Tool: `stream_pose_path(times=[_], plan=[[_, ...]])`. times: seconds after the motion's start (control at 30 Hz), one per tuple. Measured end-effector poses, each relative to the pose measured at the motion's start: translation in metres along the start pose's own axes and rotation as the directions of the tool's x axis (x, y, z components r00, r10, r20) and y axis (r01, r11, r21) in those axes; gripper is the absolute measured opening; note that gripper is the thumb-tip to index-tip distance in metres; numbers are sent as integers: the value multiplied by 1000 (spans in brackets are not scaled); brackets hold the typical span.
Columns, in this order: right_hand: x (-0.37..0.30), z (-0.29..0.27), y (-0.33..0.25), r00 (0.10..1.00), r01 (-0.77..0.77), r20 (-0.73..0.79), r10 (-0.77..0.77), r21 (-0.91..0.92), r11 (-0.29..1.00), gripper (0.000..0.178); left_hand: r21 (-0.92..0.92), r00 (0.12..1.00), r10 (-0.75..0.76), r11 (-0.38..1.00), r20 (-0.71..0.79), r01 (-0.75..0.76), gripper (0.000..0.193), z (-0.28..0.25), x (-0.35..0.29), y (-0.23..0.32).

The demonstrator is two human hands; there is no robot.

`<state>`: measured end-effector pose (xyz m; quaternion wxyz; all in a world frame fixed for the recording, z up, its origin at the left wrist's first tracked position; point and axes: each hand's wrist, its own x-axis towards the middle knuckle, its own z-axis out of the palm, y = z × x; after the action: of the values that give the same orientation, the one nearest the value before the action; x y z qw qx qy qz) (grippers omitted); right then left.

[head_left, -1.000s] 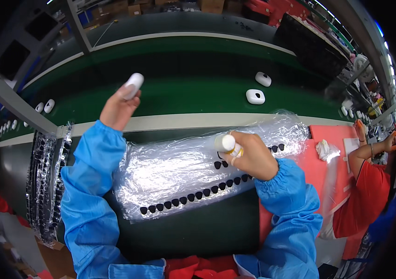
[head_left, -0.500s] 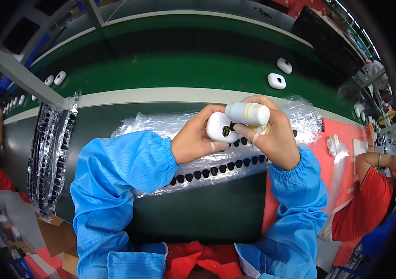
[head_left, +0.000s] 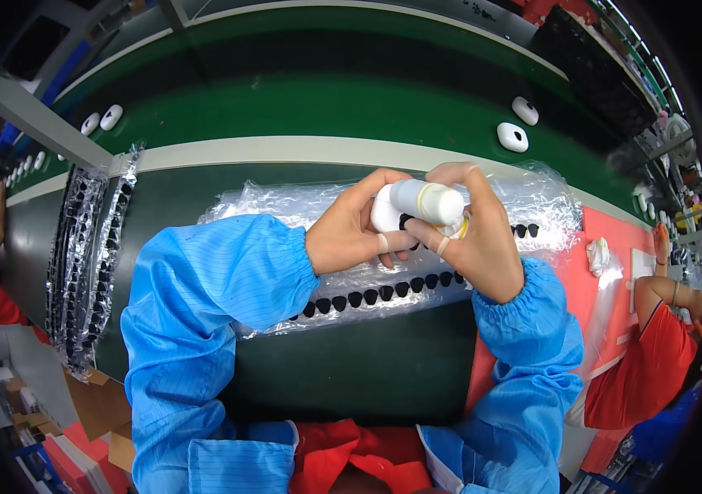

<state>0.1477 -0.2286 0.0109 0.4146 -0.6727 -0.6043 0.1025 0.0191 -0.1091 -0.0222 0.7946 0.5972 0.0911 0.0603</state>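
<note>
In my left hand (head_left: 342,239) is a small white rounded case (head_left: 383,212), its fingers and thumb closed round the side. My right hand (head_left: 482,251) grips a white cylindrical bottle (head_left: 431,200) that lies across its palm, cap end toward me. The right thumb presses toward the case next to a small black piece (head_left: 404,221). Pale finger cots cover some fingertips of both hands. Beneath the hands, clear plastic film (head_left: 277,202) carries rows of black rounded pieces (head_left: 385,293). The face of the case is mostly hidden by the thumbs and bottle.
Beyond a pale rail (head_left: 285,151), white cases (head_left: 512,137) stand on a green conveyor (head_left: 326,107). Strips of black pieces in film (head_left: 79,272) hang over the table's left side. A pink mat (head_left: 606,284) lies at right, beside a co-worker's red sleeve (head_left: 651,362).
The white case has turned, and its dark patch is now covered by my thumbs. Both hands have drawn closer together, the bottle shifting slightly left. The whole view has shifted a little.
</note>
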Motion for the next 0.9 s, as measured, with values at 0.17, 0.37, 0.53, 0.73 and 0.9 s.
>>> stream_pose_path(times=[0.17, 0.37, 0.53, 0.73, 0.9], plan=[[-1, -3, -18, 975, 178, -164, -150, 171, 969, 43, 19, 999, 39, 999, -34, -39, 49, -10, 1, 2], [-1, 0, -10, 996, -17, 89, 9, 82, 996, 36, -29, 999, -45, 999, -19, 45, 50, -13, -2, 0], [4, -13, -11, 994, -82, -55, 92, 154, 985, 34, 39, 999, -42, 998, -10, 42, 48, -18, 2, 11], [4, -8, 18, 966, -190, 138, 218, -190, 963, 27, 615, 994, 47, 788, -101, 25, 44, -78, 30, 26], [2, 19, 27, 941, -177, 211, 264, -358, 917, 31, 786, 840, 277, 566, -465, 249, 54, -140, 54, 18]])
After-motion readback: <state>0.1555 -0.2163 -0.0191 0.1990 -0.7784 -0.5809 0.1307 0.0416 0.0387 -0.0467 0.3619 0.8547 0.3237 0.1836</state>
